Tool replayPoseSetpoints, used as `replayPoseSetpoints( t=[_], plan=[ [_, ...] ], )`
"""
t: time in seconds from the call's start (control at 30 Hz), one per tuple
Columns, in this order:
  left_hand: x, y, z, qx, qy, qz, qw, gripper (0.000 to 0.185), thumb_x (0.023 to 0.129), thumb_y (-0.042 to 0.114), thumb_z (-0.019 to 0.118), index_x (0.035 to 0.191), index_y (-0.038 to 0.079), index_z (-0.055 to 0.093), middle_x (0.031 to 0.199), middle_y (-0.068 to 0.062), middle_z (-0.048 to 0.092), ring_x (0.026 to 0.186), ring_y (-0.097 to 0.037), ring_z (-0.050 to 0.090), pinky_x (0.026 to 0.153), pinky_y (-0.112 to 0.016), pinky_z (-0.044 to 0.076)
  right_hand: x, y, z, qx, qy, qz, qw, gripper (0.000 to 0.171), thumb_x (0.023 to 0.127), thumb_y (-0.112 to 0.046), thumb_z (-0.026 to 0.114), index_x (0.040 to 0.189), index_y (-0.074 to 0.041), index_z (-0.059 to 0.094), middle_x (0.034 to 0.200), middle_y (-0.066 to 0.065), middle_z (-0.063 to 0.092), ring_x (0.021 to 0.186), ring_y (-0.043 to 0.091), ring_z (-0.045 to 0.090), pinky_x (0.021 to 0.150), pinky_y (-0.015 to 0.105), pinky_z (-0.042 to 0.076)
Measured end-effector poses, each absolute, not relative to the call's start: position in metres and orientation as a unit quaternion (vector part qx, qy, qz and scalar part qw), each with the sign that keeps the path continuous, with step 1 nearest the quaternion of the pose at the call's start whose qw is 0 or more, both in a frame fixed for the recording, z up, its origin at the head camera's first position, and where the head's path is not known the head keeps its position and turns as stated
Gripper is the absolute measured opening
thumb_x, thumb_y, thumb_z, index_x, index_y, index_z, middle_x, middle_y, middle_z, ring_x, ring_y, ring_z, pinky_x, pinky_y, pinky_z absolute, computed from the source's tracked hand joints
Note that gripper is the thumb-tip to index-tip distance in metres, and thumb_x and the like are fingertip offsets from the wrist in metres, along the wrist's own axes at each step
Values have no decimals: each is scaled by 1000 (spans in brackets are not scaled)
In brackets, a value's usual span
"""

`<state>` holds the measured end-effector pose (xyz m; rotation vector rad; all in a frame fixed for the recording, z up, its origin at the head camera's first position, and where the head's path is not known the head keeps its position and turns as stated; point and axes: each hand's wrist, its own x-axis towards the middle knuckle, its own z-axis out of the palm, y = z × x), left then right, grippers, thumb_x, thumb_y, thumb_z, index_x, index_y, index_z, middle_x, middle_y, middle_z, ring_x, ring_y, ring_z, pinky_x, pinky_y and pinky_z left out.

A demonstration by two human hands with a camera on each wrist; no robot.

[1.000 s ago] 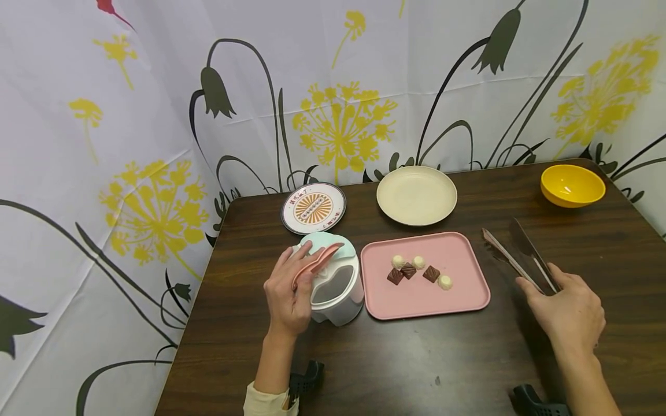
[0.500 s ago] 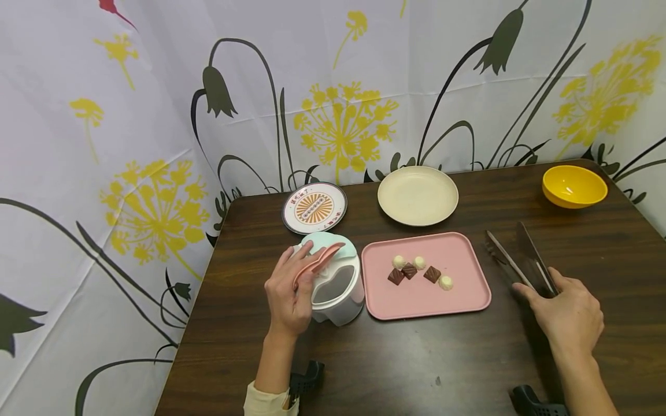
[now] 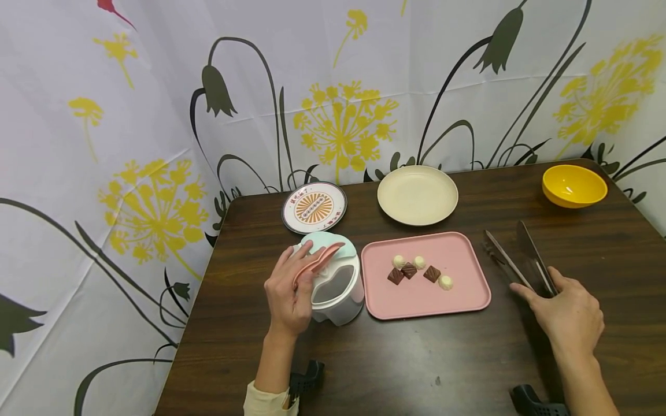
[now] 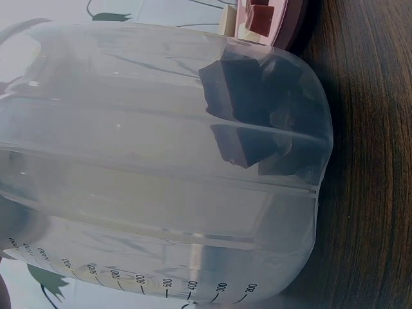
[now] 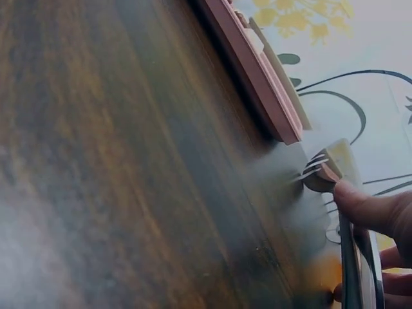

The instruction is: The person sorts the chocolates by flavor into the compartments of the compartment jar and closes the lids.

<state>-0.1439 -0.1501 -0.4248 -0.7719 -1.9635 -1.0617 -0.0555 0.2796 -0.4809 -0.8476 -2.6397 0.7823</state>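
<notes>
Dark wood table (image 3: 395, 358), left hand (image 3: 289, 292) gripping jug (image 3: 335, 286), right hand (image 3: 567, 318) grasping tongs (image 3: 512, 254), pink tray (image 3: 458, 300) between.

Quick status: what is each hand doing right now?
Left hand: grips the jug at its handle.
Right hand: fingers curled round the tongs.

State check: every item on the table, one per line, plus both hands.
left hand: grips the jar's side
jar: upright, lid flipped open, brown pieces inside
pink tray: flat, holds six candies
cream plate: nothing on it
patterned plate: nothing on it
yellow bowl: upright, looks empty
tongs: on the table, arms apart
right hand: fingers on the tongs' handle end
</notes>
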Motion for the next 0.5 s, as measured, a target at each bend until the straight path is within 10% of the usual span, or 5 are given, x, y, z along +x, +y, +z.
replayPoseSetpoints(
  t=[0.27, 0.5],
  plan=[
    [-144, -149, -425, -303, -769, -415, 381, 37, 94, 21, 45, 110, 3, 73, 107, -11, 73, 109, -32, 66, 101, -57, 40, -61, 276, -474, -269, -885, 298, 238, 77, 72, -45, 84, 135, -8, 60, 132, 19, 59, 116, 50, 53, 87, 66, 40],
    [-144, -150, -425, -300, -769, -418, 380, 36, 93, 20, 46, 110, 3, 74, 107, -11, 73, 109, -32, 66, 103, -54, 39, -84, 242, -457, -56, -824, 367, 428, 53, 67, -3, 88, 117, 0, 71, 114, 18, 67, 103, 40, 62, 99, 18, 40]
  ],
)
